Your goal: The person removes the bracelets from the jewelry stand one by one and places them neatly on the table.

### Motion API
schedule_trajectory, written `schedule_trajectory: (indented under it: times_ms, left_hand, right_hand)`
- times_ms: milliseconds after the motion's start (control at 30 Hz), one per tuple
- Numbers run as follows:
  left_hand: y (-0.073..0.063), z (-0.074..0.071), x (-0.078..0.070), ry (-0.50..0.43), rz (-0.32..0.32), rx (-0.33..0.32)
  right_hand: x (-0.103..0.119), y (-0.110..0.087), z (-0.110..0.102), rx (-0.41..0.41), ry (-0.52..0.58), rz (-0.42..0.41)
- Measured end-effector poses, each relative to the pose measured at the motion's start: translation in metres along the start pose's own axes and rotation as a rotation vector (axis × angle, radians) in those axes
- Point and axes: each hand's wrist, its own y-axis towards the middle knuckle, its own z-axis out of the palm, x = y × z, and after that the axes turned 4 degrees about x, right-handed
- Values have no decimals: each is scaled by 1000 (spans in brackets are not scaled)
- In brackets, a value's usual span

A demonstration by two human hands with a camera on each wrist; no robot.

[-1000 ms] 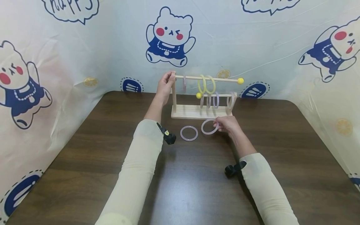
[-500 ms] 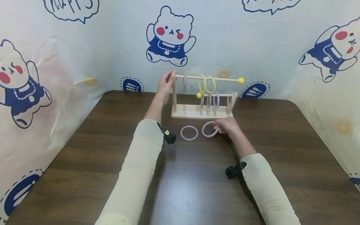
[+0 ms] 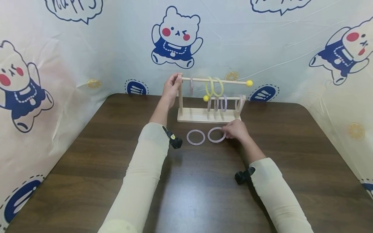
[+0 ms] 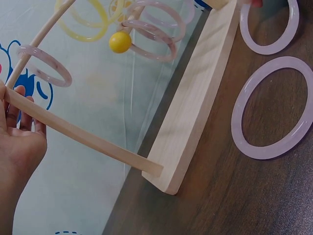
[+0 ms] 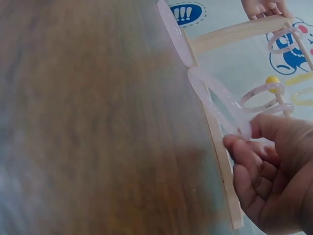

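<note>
Head view — right hand [image 3: 236, 130] pinches lilac ring [image 3: 216, 141], left hand [image 3: 171, 87] grips rack [image 3: 201, 116].

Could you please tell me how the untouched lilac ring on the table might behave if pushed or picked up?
The lilac ring looks stiff, given its undistorted outline. Its sheen suggests it may be slippery. Lying flat on the table, it would probably slide rather than roll.

One wooden rack [image 3: 193, 115] carries two yellow balls [image 3: 249, 83], two yellow rings [image 3: 222, 87] and five pale rings [image 3: 191, 87]; at its six o'clock are two lilac rings [image 4: 237, 120].
</note>
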Motion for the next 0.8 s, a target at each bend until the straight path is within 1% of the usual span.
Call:
schedule_trajectory:
  times_ms: [67, 167, 333, 533, 800]
  left_hand:
    - [0, 0, 0, 1, -4, 1]
    - [0, -1, 1, 2, -10, 0]
    - [0, 0, 1, -5, -4, -3]
    - [0, 0, 0, 0, 3, -6]
    - [0, 0, -1, 10, 6, 1]
  right_hand:
    - [1, -1, -2, 32, -65, 5]
    - [2, -3, -4, 65, -124, 10]
    - [4, -6, -5, 74, -199, 4]
    - [5, -7, -5, 100, -233, 17]
    - [6, -7, -5, 94, -280, 14]
